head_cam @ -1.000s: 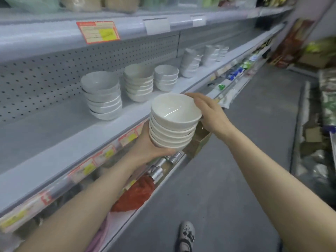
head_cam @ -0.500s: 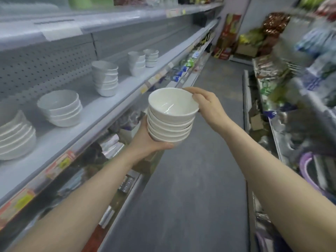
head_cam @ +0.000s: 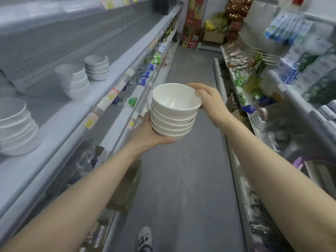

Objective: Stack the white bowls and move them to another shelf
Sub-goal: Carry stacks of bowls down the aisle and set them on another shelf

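Bowls stacked upright, mouths facing up, fill the centre of the head view: a stack of white bowls (head_cam: 174, 113) held in mid-air over the aisle floor (head_cam: 181, 179), its long axis running vertically with a slight lean to the left at the base. The left hand (head_cam: 149, 135) cups the bottom of the stack from below and from the shelf side, thumb curled under the lowest bowl. The right hand (head_cam: 209, 100) pinches the rim of the top bowl on its far right edge, fingers (head_cam: 192, 86) hooked over the lip and thumb against the outer wall. Both forearms reach in from the lower corners. To the left, a grey metal shelf (head_cam: 76, 113) with a perforated back panel carries three more stacks of white bowls (head_cam: 76, 80), apart from the held one; price labels (head_cam: 107, 100) line its front edge. Packaged goods (head_cam: 254, 82) crowd the racks on the right side of the narrow aisle, blurred by motion. Cardboard boxes (head_cam: 192, 31) stand at the far end. A patterned shoe (head_cam: 144, 239) shows at the bottom edge on the grey floor
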Motion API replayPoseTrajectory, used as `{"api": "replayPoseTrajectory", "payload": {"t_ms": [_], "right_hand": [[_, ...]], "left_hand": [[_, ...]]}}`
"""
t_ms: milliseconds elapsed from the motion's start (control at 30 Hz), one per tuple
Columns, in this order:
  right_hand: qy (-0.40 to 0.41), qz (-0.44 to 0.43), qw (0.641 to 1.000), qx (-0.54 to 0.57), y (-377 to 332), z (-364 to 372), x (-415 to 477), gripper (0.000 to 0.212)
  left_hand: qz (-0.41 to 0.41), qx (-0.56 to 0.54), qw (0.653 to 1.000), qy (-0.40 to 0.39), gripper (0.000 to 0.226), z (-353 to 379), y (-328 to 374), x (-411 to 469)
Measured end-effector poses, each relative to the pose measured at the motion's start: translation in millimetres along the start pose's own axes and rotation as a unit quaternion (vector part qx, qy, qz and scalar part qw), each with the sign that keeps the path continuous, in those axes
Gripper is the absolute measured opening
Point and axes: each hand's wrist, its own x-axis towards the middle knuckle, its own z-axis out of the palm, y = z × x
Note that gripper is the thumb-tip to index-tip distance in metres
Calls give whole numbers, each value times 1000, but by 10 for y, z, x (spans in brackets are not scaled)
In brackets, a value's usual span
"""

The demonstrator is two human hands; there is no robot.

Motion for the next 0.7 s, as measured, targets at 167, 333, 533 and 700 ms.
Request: {"api": "replayPoseTrajectory", "payload": {"t_ms": [167, 333, 533, 700], "right_hand": [[41, 11, 999, -1, 224, -229, 956, 44], [71, 22, 997, 1, 524, -510, 1870, 42], [83, 28, 996, -14, 1071, -958, 3110, 42], [80, 28, 996, -16, 1560, -1431, 4296, 38]], "left_hand": [[28, -32, 998, -40, 92, -43, -60, 1212], [37, -43, 996, -74, 91, 10, -147, 2384], [29, -52, 996, -68, 102, 239, -330, 3765], [19, -58, 996, -62, 90, 498, -392, 5039]]}}
